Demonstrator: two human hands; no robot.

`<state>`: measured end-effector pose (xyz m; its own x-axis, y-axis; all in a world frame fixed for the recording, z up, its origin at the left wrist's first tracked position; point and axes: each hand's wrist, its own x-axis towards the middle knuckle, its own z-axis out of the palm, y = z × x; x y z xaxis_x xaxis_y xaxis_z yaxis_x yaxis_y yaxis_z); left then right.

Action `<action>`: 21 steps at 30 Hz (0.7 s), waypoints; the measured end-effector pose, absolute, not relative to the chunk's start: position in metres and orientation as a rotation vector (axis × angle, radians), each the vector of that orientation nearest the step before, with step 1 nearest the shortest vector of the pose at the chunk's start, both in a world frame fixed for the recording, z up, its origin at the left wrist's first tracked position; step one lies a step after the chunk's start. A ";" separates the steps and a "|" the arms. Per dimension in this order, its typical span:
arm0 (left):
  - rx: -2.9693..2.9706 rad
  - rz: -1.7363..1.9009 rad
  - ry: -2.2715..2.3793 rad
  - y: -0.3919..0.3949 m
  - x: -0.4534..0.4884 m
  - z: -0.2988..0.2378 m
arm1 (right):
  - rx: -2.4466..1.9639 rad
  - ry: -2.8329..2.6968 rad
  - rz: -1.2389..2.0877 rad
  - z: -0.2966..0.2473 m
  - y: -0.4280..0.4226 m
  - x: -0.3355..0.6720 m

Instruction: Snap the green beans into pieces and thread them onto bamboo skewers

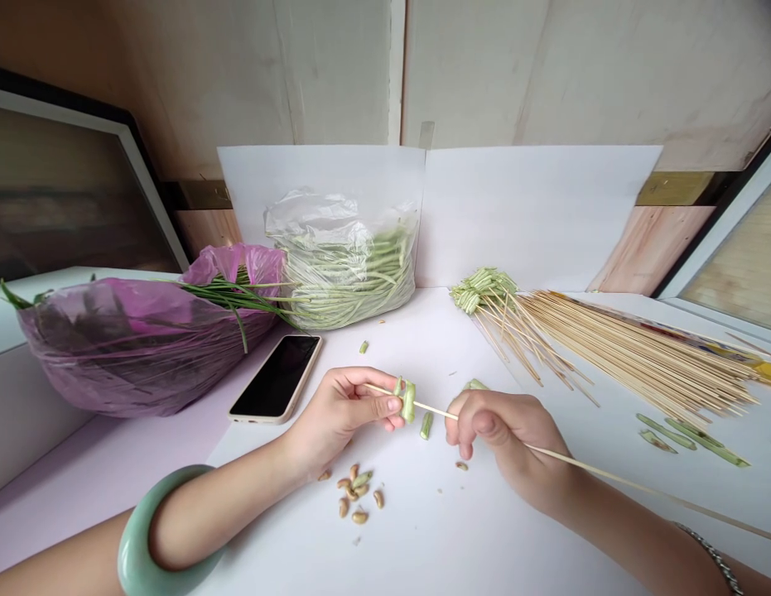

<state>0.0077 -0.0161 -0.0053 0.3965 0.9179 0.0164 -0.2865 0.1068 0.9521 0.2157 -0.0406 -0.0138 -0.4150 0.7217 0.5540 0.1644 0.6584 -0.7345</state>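
A skewer [435,406] was pinched by the closed fingers of the right hand [503,426]; a green bean piece [408,402] was gripped on it by the left hand [339,410]. Loaded skewers [483,290] lay beyond the fingers; bare skewers [633,356] and bagged beans [348,281] remained.

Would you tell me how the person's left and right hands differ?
The left hand pinches a green bean piece on the bamboo skewer, while the right hand grips the skewer further along. The left wrist wears a pale green bangle, the right a metal chain bracelet. Both are bare and hold that skewer.
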 end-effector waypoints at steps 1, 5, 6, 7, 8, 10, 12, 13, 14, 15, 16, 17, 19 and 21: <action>1.117 0.998 0.710 -0.017 0.008 -0.005 | -0.692 -1.937 0.752 -0.015 -0.041 0.215; 1.099 0.991 0.714 -0.019 0.008 -0.005 | -0.693 -1.942 0.741 -0.015 -0.041 0.214; 1.096 0.984 0.717 -0.019 0.008 -0.005 | -0.694 -1.937 0.732 -0.014 -0.041 0.214; 1.093 0.981 0.720 -0.019 0.008 -0.004 | -0.698 -1.926 0.724 -0.012 -0.041 0.214; 1.090 0.982 0.724 -0.019 0.008 -0.004 | -0.704 -1.906 0.713 -0.010 -0.041 0.214; 1.090 1.002 0.753 -0.018 0.008 -0.005 | -0.712 -1.832 0.688 -0.006 -0.041 0.214; 1.135 1.049 0.821 -0.017 0.008 -0.008 | -0.716 -1.734 0.660 -0.003 -0.040 0.216; 1.196 1.063 0.864 -0.016 0.008 -0.009 | -0.718 -1.681 0.646 -0.002 -0.039 0.217; 1.281 1.060 0.908 -0.016 0.007 -0.011 | -0.725 -1.629 0.632 -0.002 -0.038 0.218; 1.391 1.046 0.948 -0.017 0.007 -0.013 | -0.739 -1.582 0.620 -0.001 -0.037 0.219; 1.518 1.010 0.982 -0.017 0.006 -0.013 | -0.753 -1.538 0.612 0.000 -0.036 0.220; 1.655 0.959 1.000 -0.019 0.005 -0.013 | -0.767 -1.499 0.605 0.000 -0.035 0.221; 1.954 0.833 0.946 -0.022 0.002 -0.011 | -0.785 -1.458 0.595 0.001 -0.034 0.223; 2.231 0.673 0.788 -0.026 -0.001 -0.007 | -0.787 -1.465 0.592 0.002 -0.033 0.222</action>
